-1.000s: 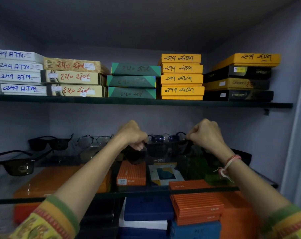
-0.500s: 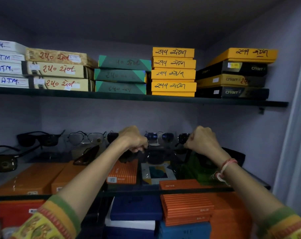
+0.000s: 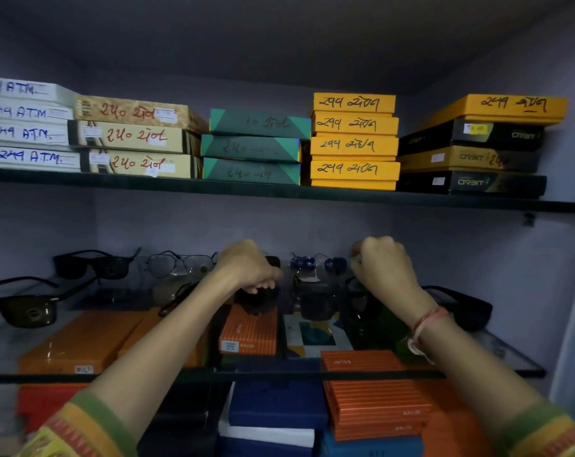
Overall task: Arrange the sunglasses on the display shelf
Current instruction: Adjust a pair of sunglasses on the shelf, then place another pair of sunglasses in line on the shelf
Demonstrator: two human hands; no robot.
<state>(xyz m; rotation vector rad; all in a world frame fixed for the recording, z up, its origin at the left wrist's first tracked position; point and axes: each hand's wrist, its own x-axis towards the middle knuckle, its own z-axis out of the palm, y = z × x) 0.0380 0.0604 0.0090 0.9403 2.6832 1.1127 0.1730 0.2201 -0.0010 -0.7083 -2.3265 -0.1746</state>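
A dark pair of sunglasses (image 3: 315,303) sits low over the glass display shelf (image 3: 510,354), between my two hands. My left hand (image 3: 246,268) is curled over its left end. At its right end my right hand (image 3: 386,267) is a closed fist, and the grip itself is hidden. Just behind stands a blue-lensed pair (image 3: 317,263). Other pairs line the shelf: a black pair (image 3: 93,263), a clear aviator pair (image 3: 180,263), a dark pair at far left (image 3: 25,308) and a black pair at right (image 3: 460,305).
An upper shelf (image 3: 279,192) carries stacks of white, beige, green, yellow and black boxes close above my hands. Orange, blue and white boxes (image 3: 375,397) show through and below the glass. A grey wall closes the right side.
Both hands have moved deeper into the shelf and lowered the dark sunglasses toward the glass. The camera shifted slightly right, then back.
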